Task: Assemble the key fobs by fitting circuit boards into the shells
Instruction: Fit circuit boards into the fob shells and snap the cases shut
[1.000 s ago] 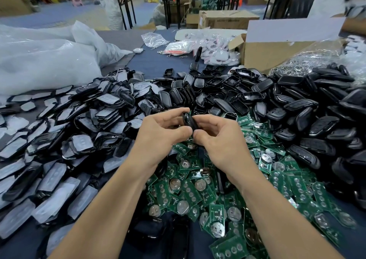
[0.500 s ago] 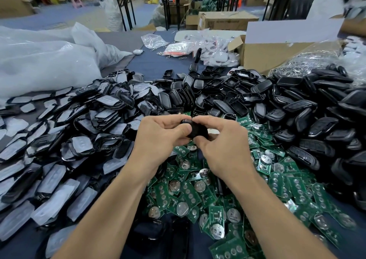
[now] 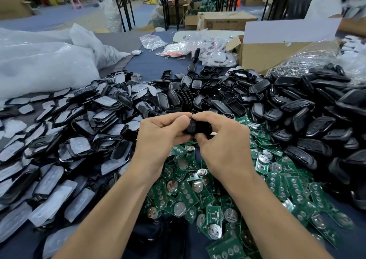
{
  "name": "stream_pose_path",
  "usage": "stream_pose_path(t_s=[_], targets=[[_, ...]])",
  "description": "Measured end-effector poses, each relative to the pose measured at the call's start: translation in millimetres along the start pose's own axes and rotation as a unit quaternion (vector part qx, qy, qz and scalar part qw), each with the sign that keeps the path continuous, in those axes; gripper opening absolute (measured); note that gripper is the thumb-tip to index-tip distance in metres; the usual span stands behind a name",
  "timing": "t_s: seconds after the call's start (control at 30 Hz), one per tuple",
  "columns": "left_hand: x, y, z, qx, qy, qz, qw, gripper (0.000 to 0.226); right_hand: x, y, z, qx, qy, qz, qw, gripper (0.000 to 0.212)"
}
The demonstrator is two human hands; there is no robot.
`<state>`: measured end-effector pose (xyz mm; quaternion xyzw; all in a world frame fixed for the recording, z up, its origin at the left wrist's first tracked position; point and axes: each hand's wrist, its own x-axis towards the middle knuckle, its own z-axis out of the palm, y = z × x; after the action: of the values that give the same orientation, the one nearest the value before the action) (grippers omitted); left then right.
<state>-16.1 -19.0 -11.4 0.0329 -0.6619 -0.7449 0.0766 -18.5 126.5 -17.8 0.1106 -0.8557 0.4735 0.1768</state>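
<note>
Our left hand (image 3: 160, 138) and right hand (image 3: 223, 146) are both gripping 1 black key fob shell (image 3: 195, 129), pinching it between curled fingers and thumbs just above the far edge of the heap of green circuit boards (image 3: 198, 191). We are judging that we are pressing this unit together, though our fingers are hiding whether a board is sitting inside. Most of the job is looking undone: loose boards are lying beneath our wrists, bare black shells (image 3: 297, 108) are piling up on the right, and film-covered fob parts (image 3: 79, 136) are spreading across the left of the table (image 3: 156, 64). We are making out no separate stack of finished fobs.
</note>
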Motion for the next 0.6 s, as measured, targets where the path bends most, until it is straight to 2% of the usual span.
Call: stream_pose_path(t_s=[0.13,0.3,0.47,0.6], targets=[[0.6,0.5,-0.4,-0.014,0.015,-0.027,0.999,0.027,0.0,-0.3,1.1,-0.009,-0.007,-0.011,1.0,0.047],[2.0,2.4,-6.3,-0.06,-0.008,-0.063,0.996,0.028,1.0,1.4,1.0,-0.013,-0.001,-0.013,1.0,0.048],[4.8,-1.1,-2.3,0.023,0.029,-0.019,0.999,0.021,0.1,-0.6,3.3,-0.024,-0.028,-0.005,0.999,0.047],[6.2,-2.0,-4.0,0.029,0.039,-0.004,0.999,0.026,0.6,0.4,2.9,-0.02,-0.029,-0.006,0.999,0.049]])
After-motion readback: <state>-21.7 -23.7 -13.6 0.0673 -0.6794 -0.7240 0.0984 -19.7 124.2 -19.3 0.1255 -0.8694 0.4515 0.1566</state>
